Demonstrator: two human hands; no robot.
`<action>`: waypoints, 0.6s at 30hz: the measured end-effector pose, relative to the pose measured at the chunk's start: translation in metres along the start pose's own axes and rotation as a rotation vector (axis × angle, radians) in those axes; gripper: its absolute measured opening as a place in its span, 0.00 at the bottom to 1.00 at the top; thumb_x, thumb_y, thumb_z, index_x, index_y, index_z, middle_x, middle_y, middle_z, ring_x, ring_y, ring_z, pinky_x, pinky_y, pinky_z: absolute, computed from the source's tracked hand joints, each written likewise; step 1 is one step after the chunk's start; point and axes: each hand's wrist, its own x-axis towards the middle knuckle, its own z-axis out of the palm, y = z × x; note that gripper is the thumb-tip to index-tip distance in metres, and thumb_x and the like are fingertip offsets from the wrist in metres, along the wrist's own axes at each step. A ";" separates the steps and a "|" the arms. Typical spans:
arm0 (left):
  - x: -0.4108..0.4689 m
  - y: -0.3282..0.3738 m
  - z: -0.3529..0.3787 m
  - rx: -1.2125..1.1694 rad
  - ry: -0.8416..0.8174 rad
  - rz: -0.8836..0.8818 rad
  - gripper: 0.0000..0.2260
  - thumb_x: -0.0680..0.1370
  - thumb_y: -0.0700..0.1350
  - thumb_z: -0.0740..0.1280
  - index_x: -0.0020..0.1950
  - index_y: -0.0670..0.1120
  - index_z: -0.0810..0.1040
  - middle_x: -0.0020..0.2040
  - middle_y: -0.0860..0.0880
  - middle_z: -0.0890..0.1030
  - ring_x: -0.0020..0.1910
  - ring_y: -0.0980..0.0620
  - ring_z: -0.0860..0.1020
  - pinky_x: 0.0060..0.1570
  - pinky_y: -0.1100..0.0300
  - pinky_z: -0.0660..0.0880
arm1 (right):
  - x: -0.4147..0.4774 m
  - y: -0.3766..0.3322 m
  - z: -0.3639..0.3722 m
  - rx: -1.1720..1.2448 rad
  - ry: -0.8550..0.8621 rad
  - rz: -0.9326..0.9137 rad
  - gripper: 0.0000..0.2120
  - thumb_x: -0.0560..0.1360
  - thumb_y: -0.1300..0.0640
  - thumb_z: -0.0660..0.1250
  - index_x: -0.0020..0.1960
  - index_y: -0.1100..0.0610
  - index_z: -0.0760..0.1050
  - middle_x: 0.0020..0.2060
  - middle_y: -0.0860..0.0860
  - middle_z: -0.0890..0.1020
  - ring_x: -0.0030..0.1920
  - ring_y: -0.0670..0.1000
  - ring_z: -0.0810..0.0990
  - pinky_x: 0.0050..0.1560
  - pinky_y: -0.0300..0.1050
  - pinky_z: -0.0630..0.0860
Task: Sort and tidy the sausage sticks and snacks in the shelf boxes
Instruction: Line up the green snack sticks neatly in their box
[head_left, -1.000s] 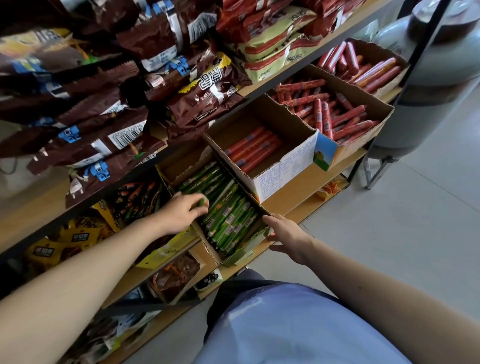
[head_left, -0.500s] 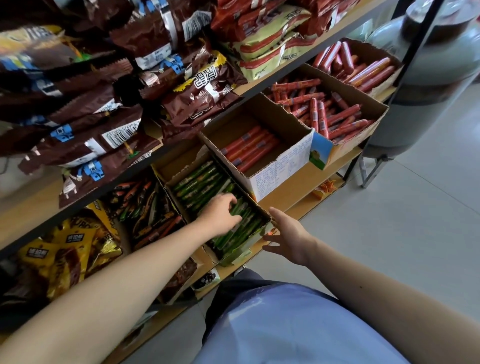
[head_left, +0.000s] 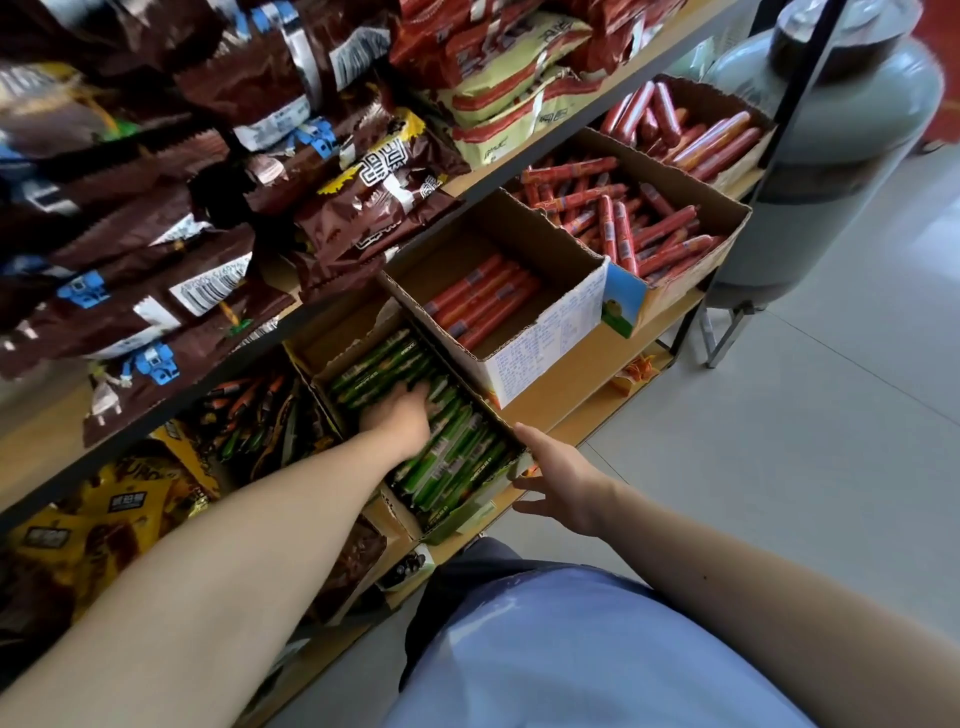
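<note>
Head view shows the left hand deeper in the green box than one second ago. Then it was at the near left edge of the green sticks; now it lies on the middle of them. Its fingers look stretched flat over the packs, but they are blurred, so I cannot tell for sure that it pinches nothing. I judge it is smoothing the sticks into rows, so this box is nearly tidy.

The right hand has stayed at the front right corner of the box with fingers spread and holding nothing. I cannot tell if it touches the cardboard.

The green sticks fill their box in rather even rows. Just behind, the white box holds a few red sticks lying side by side, with much bare floor. The big box further right holds many sausages lying crossed and mixed, which probably need sorting next. The far box holds thicker sausages.
</note>
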 end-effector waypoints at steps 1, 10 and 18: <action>0.003 -0.002 -0.002 0.054 -0.024 -0.022 0.20 0.82 0.45 0.55 0.75 0.51 0.63 0.74 0.44 0.65 0.69 0.41 0.69 0.65 0.48 0.70 | 0.000 0.000 0.001 0.001 0.005 0.004 0.25 0.80 0.38 0.60 0.72 0.50 0.71 0.67 0.51 0.73 0.63 0.56 0.75 0.58 0.54 0.80; -0.008 -0.019 0.011 0.196 -0.171 0.197 0.48 0.72 0.68 0.66 0.80 0.49 0.43 0.80 0.42 0.44 0.79 0.41 0.45 0.74 0.40 0.47 | -0.003 -0.006 0.001 0.040 0.007 0.018 0.23 0.79 0.39 0.62 0.68 0.51 0.73 0.64 0.53 0.75 0.63 0.58 0.76 0.62 0.55 0.78; -0.014 -0.028 0.000 0.030 -0.159 0.457 0.41 0.72 0.33 0.69 0.79 0.54 0.54 0.79 0.51 0.55 0.78 0.46 0.55 0.75 0.50 0.60 | -0.007 -0.009 0.001 0.014 -0.010 0.020 0.16 0.81 0.41 0.61 0.61 0.50 0.73 0.58 0.52 0.77 0.60 0.57 0.77 0.62 0.54 0.78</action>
